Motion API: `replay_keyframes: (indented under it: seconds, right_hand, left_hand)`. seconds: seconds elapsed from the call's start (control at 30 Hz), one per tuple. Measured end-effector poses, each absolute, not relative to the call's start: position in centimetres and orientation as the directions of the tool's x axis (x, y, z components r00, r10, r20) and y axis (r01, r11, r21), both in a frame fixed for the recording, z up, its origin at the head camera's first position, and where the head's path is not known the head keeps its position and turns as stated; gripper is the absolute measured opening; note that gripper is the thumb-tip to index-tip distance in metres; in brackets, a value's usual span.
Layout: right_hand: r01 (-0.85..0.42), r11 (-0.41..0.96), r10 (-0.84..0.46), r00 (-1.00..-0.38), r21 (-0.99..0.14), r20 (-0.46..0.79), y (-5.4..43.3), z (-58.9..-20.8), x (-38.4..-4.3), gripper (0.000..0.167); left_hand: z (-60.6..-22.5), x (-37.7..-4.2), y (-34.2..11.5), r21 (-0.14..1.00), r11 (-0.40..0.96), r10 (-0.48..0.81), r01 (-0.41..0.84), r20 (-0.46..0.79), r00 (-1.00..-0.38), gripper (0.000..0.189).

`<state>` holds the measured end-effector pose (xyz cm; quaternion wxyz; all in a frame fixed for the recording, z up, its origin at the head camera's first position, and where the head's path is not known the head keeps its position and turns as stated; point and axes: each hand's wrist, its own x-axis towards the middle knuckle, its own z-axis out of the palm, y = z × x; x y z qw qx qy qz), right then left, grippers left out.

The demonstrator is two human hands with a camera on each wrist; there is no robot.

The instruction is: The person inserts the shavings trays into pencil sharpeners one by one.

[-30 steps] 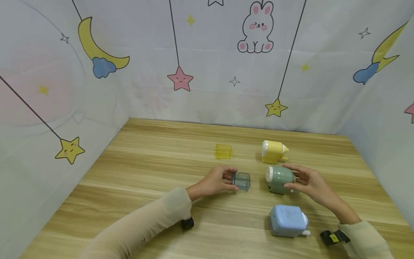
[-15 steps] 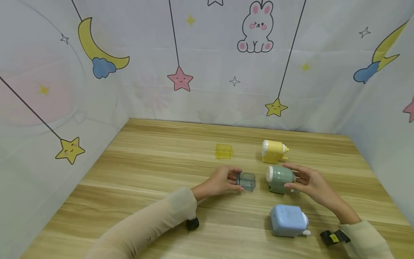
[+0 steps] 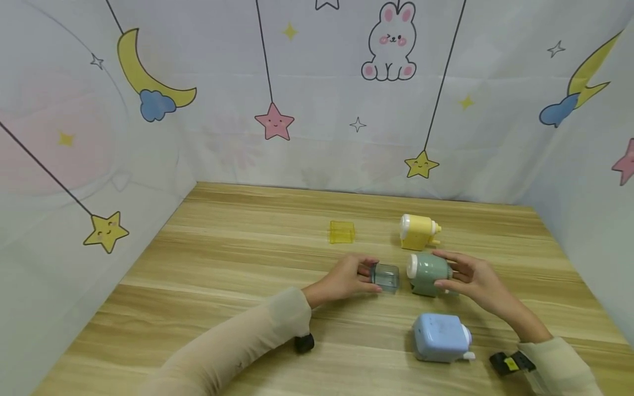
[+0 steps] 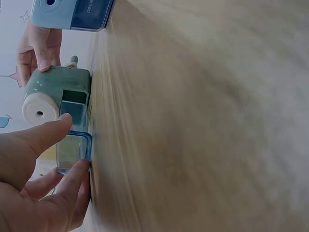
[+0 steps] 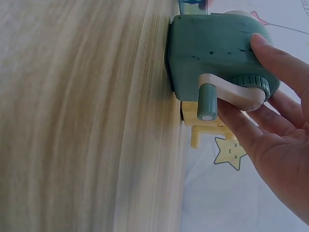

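Note:
Between the thumb and fingers of my left hand [image 3: 346, 280] is a clear bluish shavings drawer [image 3: 388, 277], held low over the table. A green crank pencil sharpener [image 3: 431, 272] stands just to its right, a narrow gap apart in the head view. My right hand [image 3: 477, 283] grips that sharpener around its crank end. The left wrist view shows the sharpener's white pencil-hole face [image 4: 39, 109] and a dark slot [image 4: 74, 96] in its lower body, with the drawer lined up before it. Its crank handle [image 5: 207, 101] shows in the right wrist view.
Behind the green sharpener stands a yellow crank sharpener [image 3: 417, 231], with a clear yellow drawer [image 3: 342, 232] to its left. A blue sharpener [image 3: 441, 337] stands nearer the front, its dark blue drawer [image 4: 91, 13] in place. Printed cloth walls [image 3: 317, 159] enclose the wooden table.
My left hand has carried the clear drawer rightward, closing most of the gap to the green sharpener. The right hand and the sharpener have stayed where they were.

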<state>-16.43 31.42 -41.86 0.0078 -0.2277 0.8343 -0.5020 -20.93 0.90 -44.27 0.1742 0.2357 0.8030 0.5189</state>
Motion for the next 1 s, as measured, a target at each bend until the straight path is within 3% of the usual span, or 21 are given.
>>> replay_keyframes:
  seconds: [1.0]
  right_hand:
    - [-0.372, 0.390, -0.385, -0.897, -0.843, 0.218, 31.6, -42.0, -16.5, 0.062]
  left_hand:
    - [-44.3, -21.1, 3.4, 0.923, 0.337, 0.556, 0.185, -0.037, -0.830, 0.062]
